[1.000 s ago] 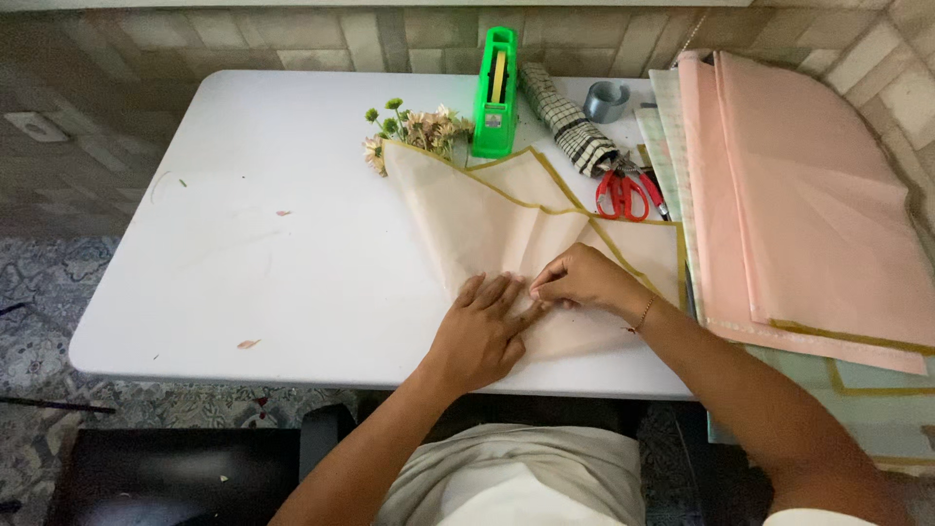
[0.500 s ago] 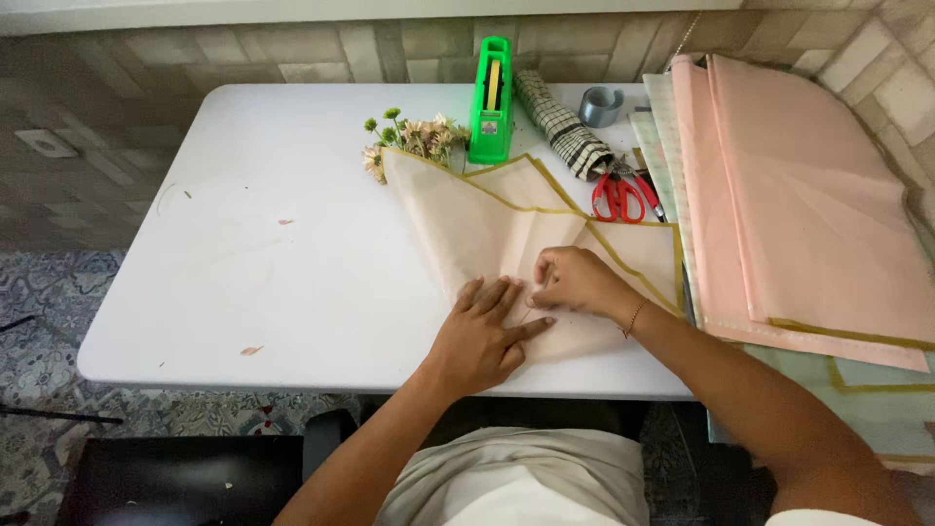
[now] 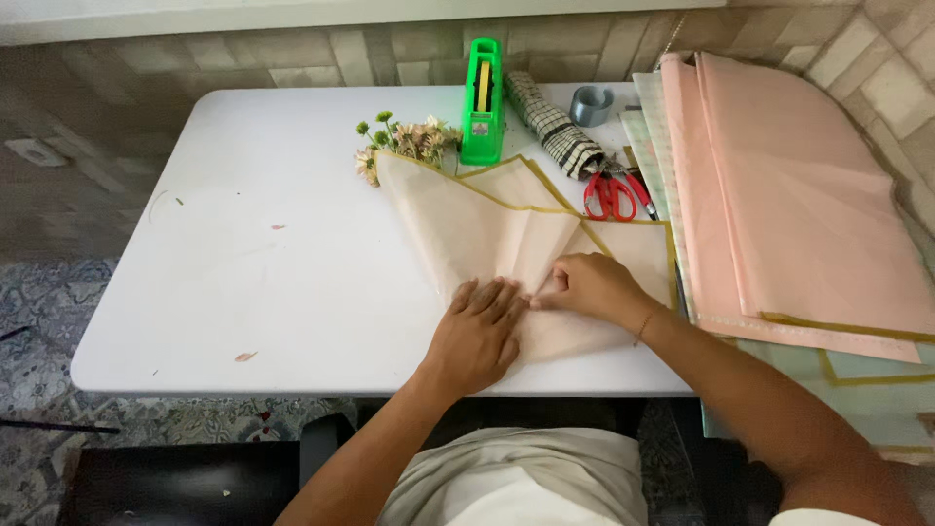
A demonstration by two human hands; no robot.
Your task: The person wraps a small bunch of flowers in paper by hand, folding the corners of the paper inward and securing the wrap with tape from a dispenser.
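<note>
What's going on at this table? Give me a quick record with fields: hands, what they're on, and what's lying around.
Left hand: flat, palm down on the beige wrapping paper
Right hand: fingers bent, pinching a fold of the same paper
Paper: gold-edged, folded in a cone shape around small flowers
Behind the paper: green tape dispenser, checked cloth roll, grey tape roll, red scissors
Right side: stack of pink sheets
Surface: white table

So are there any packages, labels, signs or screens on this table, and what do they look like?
None that I can see; no label is legible.
Nearest to a package: upright bright green plastic tape dispenser, at the white table's far edge, beside the small dried flowers.
</note>
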